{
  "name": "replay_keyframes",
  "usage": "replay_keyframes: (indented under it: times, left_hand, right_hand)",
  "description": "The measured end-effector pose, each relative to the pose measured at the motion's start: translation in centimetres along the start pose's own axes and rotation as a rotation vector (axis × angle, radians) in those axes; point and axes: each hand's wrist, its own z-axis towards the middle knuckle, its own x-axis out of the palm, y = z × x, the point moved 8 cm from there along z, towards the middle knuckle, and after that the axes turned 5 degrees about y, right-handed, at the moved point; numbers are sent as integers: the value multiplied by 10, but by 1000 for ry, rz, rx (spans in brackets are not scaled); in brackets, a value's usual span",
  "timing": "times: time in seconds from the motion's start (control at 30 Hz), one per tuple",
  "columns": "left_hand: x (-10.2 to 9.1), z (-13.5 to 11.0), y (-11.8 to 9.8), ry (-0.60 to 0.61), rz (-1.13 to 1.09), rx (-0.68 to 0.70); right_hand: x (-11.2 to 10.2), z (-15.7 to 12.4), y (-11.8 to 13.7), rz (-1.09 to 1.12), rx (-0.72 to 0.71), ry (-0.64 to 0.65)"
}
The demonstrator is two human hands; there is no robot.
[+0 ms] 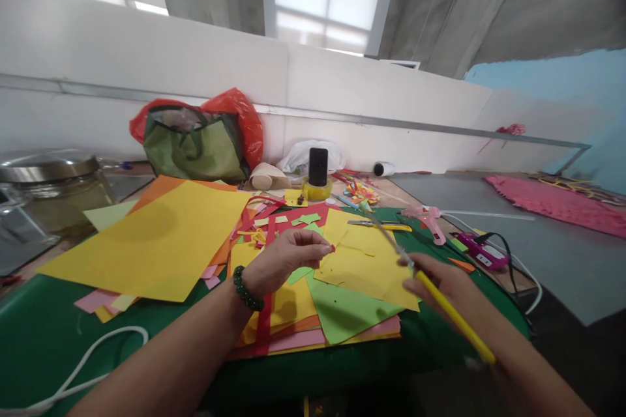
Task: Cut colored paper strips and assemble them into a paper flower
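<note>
My left hand (288, 259), with a dark green bead bracelet on the wrist, is closed in a pinch on a small red scrap (333, 249). It is above the colored paper sheets. To the right, my right hand (433, 277) is wrapped around a long yellow-handled tool (452, 314). Its thin metal shaft points up and to the left; blur hides its exact kind. Below both hands lie a yellow sheet (359, 260) with small dark bits and a green sheet (342, 313). A yellow utility knife (391, 226) rests just beyond the yellow sheet.
A pink glue gun (430, 220) lies near a purple power strip (484, 251) with cords. A phone (317, 167) stands upright on a yellow tape roll (317, 191). Large yellow paper (161, 241) covers the left. Behind are a green bag (193, 146) and a glass jar (59, 199).
</note>
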Motion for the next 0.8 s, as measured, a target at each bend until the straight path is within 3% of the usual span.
replay_keyframes:
  times: [0.1, 0.23, 0.37, 0.53, 0.63, 0.7, 0.8]
  left_hand:
    - [-6, 3, 3, -46, -117, 15]
    - [-11, 4, 3, -103, -172, 30]
    - [-12, 2, 0, -149, -162, 23]
    - [-12, 2, -1, -181, -154, 16]
    - [-14, 4, 0, -193, -136, 35]
    - [-17, 5, 0, -205, -109, 61]
    - [-20, 7, -3, -229, -11, 127]
  right_hand:
    - [-29, 29, -43, -275, 174, -125]
    - [-33, 71, -89, -593, 243, -48]
    - [-21, 88, -116, -636, 291, 31]
    - [-14, 93, -129, -604, 327, 64]
    - [-21, 93, -115, -617, 359, 44]
    - [-29, 93, -84, -587, 293, -25]
    - [-34, 96, -1, -279, -66, -171]
